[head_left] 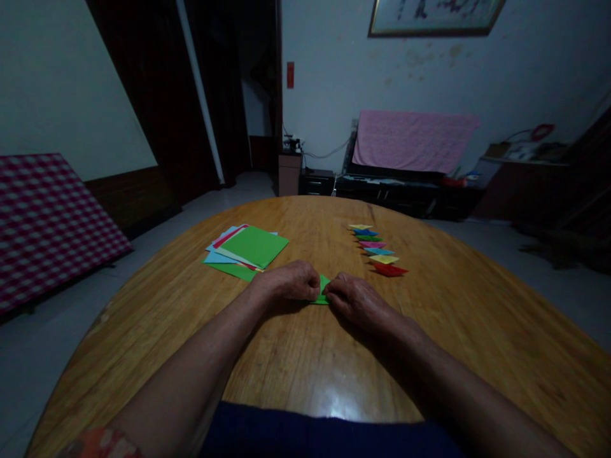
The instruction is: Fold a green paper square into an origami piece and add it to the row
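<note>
A small folded piece of green paper (324, 299) lies on the wooden table between my two hands. My left hand (298, 281) has its fingers closed on the paper's left side. From the right, my right hand (352, 296) grips the other side with curled fingers. The hands hide most of the sheet; a pointed green part shows in the gap between them. Left of my left hand lies a loose stack of coloured paper (255, 247), green on top. Several folded paper boats stand in a row to the right, the red boat (389, 270) nearest me.
The round wooden table (296, 369) fills the foreground, its far edge curving ahead. Beyond it are a low black cabinet (405, 200) and a pink cloth (413, 141) draped over something. A red checked panel (52, 222) stands on the left.
</note>
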Motion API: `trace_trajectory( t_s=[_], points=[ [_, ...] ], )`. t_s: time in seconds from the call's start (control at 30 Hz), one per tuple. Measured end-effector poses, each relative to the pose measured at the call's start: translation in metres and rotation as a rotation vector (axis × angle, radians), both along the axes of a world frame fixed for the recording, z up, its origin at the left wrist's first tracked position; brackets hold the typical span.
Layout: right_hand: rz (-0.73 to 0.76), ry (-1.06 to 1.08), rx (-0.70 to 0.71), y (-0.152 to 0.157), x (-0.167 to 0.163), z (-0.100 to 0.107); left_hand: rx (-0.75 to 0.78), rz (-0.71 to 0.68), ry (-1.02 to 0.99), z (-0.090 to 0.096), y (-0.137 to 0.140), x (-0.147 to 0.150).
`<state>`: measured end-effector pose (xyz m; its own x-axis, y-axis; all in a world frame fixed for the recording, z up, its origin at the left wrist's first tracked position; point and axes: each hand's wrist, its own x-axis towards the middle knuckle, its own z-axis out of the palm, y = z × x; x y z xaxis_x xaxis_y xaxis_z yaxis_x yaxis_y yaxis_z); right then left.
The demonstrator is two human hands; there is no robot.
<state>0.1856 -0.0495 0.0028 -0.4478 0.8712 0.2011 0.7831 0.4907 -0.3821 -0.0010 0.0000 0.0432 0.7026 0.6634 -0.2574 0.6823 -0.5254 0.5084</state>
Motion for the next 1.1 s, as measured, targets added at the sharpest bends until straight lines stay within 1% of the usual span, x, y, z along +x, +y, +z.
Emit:
trace_trajectory(
  t_s=[0.2,0.43,0.63,0.9,1.1],
  points=[
    [0.082,0.030,0.029,0.000,0.006,0.000,-0.038,0.025,-0.006,0.008,-0.006,-0.001],
    [0.103,0.024,0.042,0.004,0.008,-0.005,-0.020,0.020,0.018,0.007,-0.005,-0.001],
    [0.048,0.056,0.038,0.007,0.004,-0.007,0.012,0.026,0.052,0.011,-0.007,0.000],
    [0.019,0.066,0.046,0.006,0.003,-0.008,0.013,0.049,0.089,0.009,-0.005,-0.001],
    [-0.043,0.033,0.038,0.007,0.001,-0.011,0.012,0.061,0.069,0.007,-0.005,-0.003]
  ],
)
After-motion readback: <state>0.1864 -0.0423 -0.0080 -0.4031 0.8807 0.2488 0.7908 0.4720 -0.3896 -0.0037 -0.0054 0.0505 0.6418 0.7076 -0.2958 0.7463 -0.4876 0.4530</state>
